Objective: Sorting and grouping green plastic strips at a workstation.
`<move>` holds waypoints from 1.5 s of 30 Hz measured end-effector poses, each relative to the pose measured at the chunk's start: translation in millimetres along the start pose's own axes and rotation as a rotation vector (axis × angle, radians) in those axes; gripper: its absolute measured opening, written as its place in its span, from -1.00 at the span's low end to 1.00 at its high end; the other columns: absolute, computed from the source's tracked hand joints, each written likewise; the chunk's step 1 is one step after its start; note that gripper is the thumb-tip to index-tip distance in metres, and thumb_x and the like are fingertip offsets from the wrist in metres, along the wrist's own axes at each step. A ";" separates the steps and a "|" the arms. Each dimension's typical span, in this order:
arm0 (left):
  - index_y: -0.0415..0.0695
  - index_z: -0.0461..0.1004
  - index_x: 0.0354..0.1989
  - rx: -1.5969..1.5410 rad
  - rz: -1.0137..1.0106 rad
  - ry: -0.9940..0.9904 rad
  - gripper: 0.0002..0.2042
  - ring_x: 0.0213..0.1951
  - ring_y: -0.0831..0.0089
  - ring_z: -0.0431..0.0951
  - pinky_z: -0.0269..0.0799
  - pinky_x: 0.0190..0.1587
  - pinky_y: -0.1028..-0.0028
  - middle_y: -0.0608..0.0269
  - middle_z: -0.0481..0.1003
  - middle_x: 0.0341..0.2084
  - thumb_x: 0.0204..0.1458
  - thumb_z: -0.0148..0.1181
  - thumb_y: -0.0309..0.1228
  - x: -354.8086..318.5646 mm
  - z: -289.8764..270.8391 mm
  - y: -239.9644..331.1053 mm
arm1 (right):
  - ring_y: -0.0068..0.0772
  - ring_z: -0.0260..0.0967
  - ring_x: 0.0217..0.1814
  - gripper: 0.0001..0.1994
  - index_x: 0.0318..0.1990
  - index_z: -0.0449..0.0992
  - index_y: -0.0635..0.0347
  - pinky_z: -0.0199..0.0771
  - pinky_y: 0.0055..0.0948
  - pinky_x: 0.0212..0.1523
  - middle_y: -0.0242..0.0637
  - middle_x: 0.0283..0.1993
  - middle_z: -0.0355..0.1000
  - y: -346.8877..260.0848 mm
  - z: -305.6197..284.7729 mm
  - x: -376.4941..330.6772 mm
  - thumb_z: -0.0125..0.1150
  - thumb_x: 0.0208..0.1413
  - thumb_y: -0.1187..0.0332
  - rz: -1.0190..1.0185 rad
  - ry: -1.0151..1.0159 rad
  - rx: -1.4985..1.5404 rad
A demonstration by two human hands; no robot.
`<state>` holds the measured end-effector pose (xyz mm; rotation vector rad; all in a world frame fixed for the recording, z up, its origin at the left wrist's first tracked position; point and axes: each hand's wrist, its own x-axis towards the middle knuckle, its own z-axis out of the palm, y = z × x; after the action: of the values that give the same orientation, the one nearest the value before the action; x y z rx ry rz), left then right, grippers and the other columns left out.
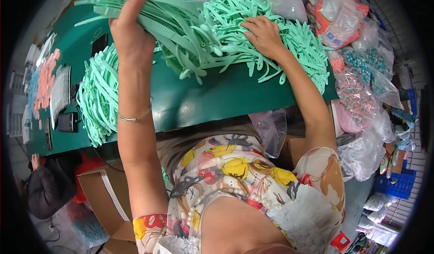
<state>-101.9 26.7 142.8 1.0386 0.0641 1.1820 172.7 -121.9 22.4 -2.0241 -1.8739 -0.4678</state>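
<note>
A thick bundle of mint-green straps (174, 32), with ridges along them and small knobs at their ends, is gripped in my left hand (133, 30). That hand is raised above the green table (190, 102), closed around the bundle's upper part, and the knobbed ends hang toward the right. My right hand (264, 34) lies on a big loose heap of the same straps (303, 46), fingers apart and slightly bent; its fingertips touch the heap. The hanging bundle meets the heap's left side. Another pile of straps (97, 98) sits left of my left forearm.
Coral-pink pieces (46, 80), a stack of pale strips (61, 89) and a small black box (68, 122) are at the table's left. Bags of small coloured parts (357, 95) crowd the right. A cardboard box (106, 197) stands below the table edge; a person (52, 181) sits at far left.
</note>
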 end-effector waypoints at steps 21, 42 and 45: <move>-0.31 0.31 -0.18 0.068 -0.209 -0.001 -0.65 -0.45 0.38 0.45 0.40 -0.39 0.47 0.13 0.43 -0.45 -0.16 0.16 -0.41 -98.2 -24.8 32.8 | -0.30 0.16 0.12 -0.54 -0.11 0.39 -0.05 -0.03 0.05 0.12 -0.42 -0.02 0.29 -63.4 -9.1 -3.9 0.28 -0.30 0.42 -0.270 -0.101 -0.082; -0.29 0.36 -0.16 -0.055 -0.483 0.049 -0.66 -0.40 0.42 0.50 0.47 -0.32 0.48 0.15 0.48 -0.41 -0.12 0.22 -0.42 -83.7 3.8 -15.1 | -0.35 0.13 0.19 -0.18 0.21 0.09 0.31 0.02 -0.35 0.21 -0.19 0.15 0.21 -103.7 -76.4 37.9 0.18 -0.08 -0.11 -0.078 -0.312 1.065; -0.27 0.45 -0.26 -0.053 -0.470 0.058 -0.78 -0.38 0.51 0.48 0.40 -0.28 0.54 0.23 0.49 -0.41 -0.10 0.22 -0.46 -85.9 11.4 -23.9 | -0.37 0.16 0.15 -0.23 0.22 0.08 0.23 0.13 -0.38 0.16 -0.25 0.13 0.21 -138.9 -62.7 39.9 0.36 -0.15 0.24 0.021 -0.367 1.416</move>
<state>-115.6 -47.1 93.6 0.8806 0.3041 0.7805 36.6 -105.8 100.0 -1.1074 -1.5122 1.0374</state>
